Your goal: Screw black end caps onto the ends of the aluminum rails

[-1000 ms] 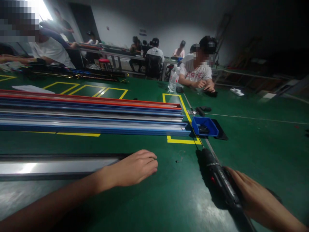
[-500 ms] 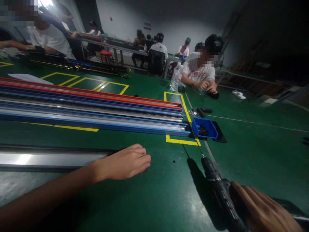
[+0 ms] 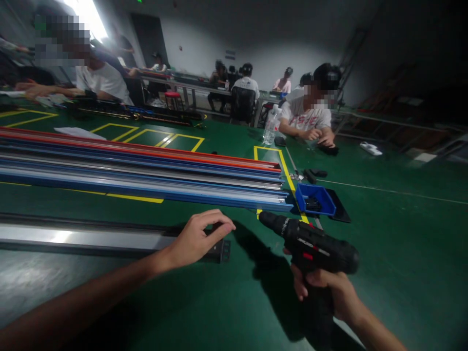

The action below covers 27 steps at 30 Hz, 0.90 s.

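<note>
My right hand (image 3: pixel 341 290) is wrapped round the grip of a black cordless drill (image 3: pixel 321 246), whose chuck points left toward my other hand. A thin bit seems to reach out from the chuck, but it is hard to make out. My left hand (image 3: pixel 199 236) hovers over the end of a silver metal profile (image 3: pixel 120 238), thumb and fingertips brought together in a pinch. Whatever those fingertips hold, if anything, is too small to see. A black end piece (image 3: pixel 225 251) with small openings sits at the profile's right end, just below my left hand.
Long blue and orange rails (image 3: pixel 146 173) lie across the green table (image 3: pixel 402 273). Right of them stands a blue bin (image 3: pixel 332 207) with dark small parts, beside a black flat object (image 3: pixel 341 212). A water bottle (image 3: pixel 271 127) and a seated co-worker (image 3: pixel 305 114) are farther back.
The drill has swung from pointing away to pointing left, and has come closer to my left hand. My left hand has turned, its thumb now showing against the fingers, exposing the end piece.
</note>
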Tool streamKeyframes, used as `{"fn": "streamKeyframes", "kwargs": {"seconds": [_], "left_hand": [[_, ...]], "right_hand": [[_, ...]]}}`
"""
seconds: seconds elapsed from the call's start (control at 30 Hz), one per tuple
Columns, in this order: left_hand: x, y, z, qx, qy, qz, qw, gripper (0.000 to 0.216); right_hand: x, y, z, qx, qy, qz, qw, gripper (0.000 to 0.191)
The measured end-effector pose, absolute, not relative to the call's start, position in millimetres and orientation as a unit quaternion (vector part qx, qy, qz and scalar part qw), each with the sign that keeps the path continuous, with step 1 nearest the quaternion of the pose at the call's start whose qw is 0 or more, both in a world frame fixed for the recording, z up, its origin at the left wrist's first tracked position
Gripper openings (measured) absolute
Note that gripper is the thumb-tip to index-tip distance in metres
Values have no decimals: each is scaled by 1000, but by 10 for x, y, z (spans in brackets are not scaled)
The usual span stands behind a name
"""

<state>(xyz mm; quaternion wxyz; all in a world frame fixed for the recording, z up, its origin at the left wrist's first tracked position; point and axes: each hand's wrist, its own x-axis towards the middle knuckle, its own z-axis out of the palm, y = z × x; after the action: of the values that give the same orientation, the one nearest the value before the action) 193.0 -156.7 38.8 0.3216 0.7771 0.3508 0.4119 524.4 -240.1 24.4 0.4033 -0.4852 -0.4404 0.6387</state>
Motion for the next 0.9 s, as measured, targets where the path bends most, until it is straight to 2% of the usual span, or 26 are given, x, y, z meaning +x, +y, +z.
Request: {"fn": "streamKeyframes", "kwargs": {"seconds": [0.07, 0.13, 0.23, 0.3, 0.4, 0.57, 0.7, 0.9], "left_hand": [[1947, -1592, 350, 752, 362, 422, 354, 23], [1971, -1602, 305, 717, 364, 435, 405, 23], [2000, -1611, 262, 667, 361, 460, 462, 21], [2007, -1627, 282, 665, 364, 467, 455, 19], [2041, -1661, 397, 759, 363, 385, 380, 18], [2456, -1595, 530, 935, 303, 140, 119, 19], [2992, -1401, 408, 957, 262, 56, 109, 19], [3307, -1246, 193, 973, 203, 55, 98, 17]], "right_hand": [[5160, -2282, 167, -433, -354, 724, 404, 47], [5136, -2209, 45, -392, -288, 780, 393, 45], [5152, -2181, -128, -346, -232, 830, 372, 37], [5169, -2191, -176, -332, -222, 838, 371, 36], [5196, -2193, -142, -325, -240, 829, 388, 41], [5306, -2171, -52, -328, -280, 784, 446, 41], [5428, -2211, -97, -318, -247, 776, 486, 37], [5528, -2213, -191, -254, -225, 797, 499, 35]]}}
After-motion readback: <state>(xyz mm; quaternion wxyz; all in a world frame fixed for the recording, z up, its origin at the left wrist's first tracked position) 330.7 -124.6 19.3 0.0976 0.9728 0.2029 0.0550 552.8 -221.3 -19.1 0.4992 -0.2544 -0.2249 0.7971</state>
